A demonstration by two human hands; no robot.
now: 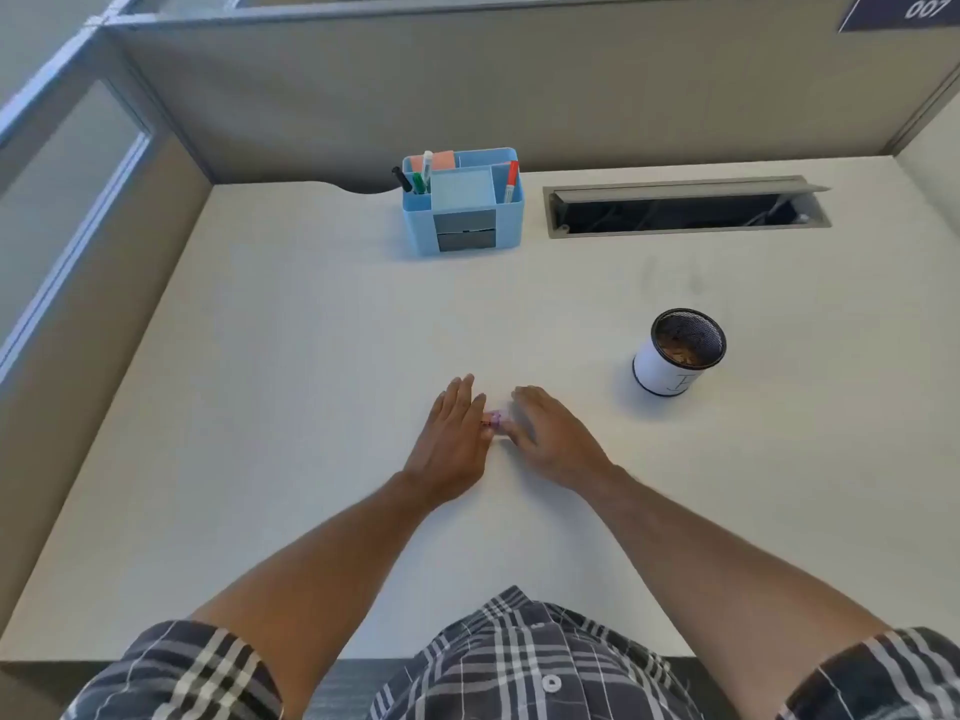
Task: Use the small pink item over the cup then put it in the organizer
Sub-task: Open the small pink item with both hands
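A small pink item lies on the white desk between my two hands, mostly hidden by fingers. My left hand rests flat on the desk with fingers extended, its thumb side touching the pink item. My right hand curls over the item from the right, fingertips on it. The cup, a black mesh pot with a white paper label and brownish shavings inside, stands to the right and a little further away. The light blue organizer sits at the back of the desk, holding markers and paper pads.
An open cable slot with a raised grey lid lies in the desk right of the organizer. Grey partition walls enclose the desk at the back and both sides. Faint pencil marks show beyond the cup.
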